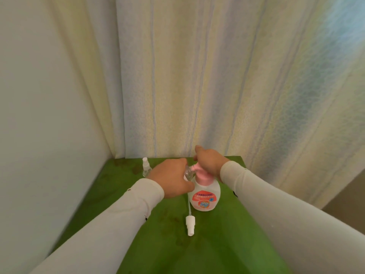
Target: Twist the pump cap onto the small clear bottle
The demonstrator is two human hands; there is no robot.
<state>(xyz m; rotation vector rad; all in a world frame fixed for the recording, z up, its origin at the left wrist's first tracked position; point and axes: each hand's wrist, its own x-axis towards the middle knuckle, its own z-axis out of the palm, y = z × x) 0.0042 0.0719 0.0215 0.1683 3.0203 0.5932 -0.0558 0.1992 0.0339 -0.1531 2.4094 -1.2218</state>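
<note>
A white plastic pump bottle with a pink pump head and a red label [205, 194] stands upright on the green table [227, 234], a little beyond its middle. The right hand [210, 162] lies over the top of the pink pump head with its fingers curled down around it, pressing on it from above. The left hand [171, 177] grips a small clear plastic bottle [51, 173], tilted so that its open neck sits right at the pump's spout; most of this little bottle is hidden behind the fingers. Both arms wear long pale sleeves that reach in from the bottom corners. On the table just in front of the pump bottle lies a white spray cap with a thin dip tube [190, 224], the tube pointing back toward the bottle's base. At the far left corner of the table, well apart from the hands, stands a second small clear spray bottle with a white cap [146, 167]. A pale striped curtain [197, 76] hangs behind the table, and a plain light wall [39, 95] runs along its left side
</note>
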